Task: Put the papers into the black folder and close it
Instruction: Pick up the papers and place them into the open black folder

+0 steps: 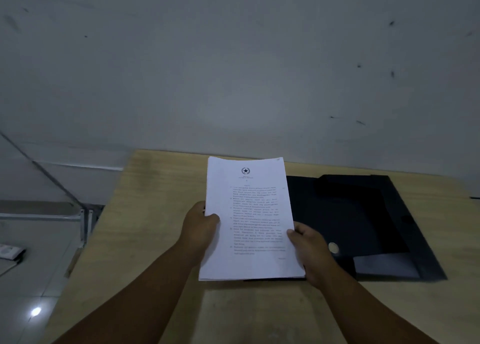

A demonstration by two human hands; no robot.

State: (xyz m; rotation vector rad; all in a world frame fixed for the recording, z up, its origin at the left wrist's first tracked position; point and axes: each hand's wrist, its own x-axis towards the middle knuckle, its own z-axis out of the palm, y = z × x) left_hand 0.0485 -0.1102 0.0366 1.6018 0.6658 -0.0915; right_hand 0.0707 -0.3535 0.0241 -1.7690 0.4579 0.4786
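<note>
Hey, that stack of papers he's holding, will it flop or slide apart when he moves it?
The stack of papers looks thick and stays flat, so probably little flop. The left hand and right hand each grip a side edge, which likely keeps the sheets aligned. The sheets look loose at the bottom edge, so with one hand they might fan out.

- The single head-worn camera is looking forward and down from above the light wooden table (161, 239).
- It is sitting close over the near edge, facing the grey scuffed wall (233, 71) behind.
- Its wide lens is bending the edges.
</note>
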